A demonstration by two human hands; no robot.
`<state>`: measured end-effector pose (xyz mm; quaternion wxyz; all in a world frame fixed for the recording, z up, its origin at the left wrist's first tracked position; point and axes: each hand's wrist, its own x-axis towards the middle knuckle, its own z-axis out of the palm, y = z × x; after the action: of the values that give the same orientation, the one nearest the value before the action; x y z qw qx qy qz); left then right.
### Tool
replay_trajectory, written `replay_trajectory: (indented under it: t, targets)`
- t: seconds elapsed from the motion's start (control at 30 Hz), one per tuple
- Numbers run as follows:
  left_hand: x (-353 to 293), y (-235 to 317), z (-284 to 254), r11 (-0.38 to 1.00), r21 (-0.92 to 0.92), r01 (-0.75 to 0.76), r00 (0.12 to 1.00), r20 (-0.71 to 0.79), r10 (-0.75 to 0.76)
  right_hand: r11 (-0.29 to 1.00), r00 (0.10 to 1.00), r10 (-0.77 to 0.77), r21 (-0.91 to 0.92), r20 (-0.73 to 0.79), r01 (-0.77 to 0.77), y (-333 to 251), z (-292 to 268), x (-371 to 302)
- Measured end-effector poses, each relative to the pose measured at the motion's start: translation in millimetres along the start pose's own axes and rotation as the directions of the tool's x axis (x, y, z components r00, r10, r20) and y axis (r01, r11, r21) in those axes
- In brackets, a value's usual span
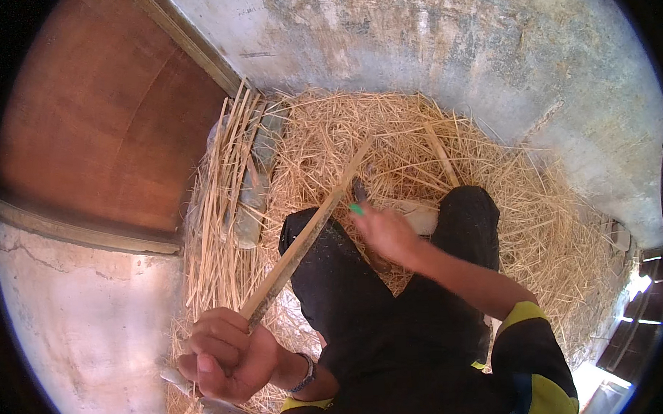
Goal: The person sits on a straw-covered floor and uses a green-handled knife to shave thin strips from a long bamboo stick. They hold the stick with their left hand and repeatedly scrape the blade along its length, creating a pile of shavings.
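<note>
A long split bamboo strip (306, 241) slants up and away from my left hand (227, 353), whose fingers are wrapped round its near end. It passes over my left thigh, and its far tip is above the shavings. My right hand (386, 234) is closed on a knife (359, 190) with a green handle and a dark blade, close to the right side of the strip. Most of the handle is hidden in my fist. I cannot tell whether the blade touches the strip.
Pale shavings (328, 119) heap on the floor around my legs. Thin strips (225, 203) lie piled at the left, beside a brown door panel (109, 120). Another flat strip (441, 156) rests beyond my right knee. A stained wall (442, 42) closes off the far side.
</note>
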<state>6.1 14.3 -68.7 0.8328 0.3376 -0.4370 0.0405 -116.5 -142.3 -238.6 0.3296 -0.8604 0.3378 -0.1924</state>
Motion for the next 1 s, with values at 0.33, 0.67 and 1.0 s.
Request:
replay_trajectory:
  t: [0.33, 0.67, 1.0]
  targets:
    - [3, 3, -6, 0.990, -0.131, 0.059, 0.991, 0.129, -0.042, 0.991, 0.997, 0.076, -0.114, 0.021, -0.073, 8, -6, 21]
    - [4, -1, 20, 0.991, 0.107, 0.075, 0.921, -0.388, -0.028, 0.998, 0.998, 0.063, 0.017, -0.020, -0.062, -43, -10, -3]
    - [4, 1, 20, 0.984, 0.142, 0.106, 0.901, -0.432, -0.034, 0.989, 0.989, -0.143, 0.031, -0.037, 0.144, -68, -14, -11]
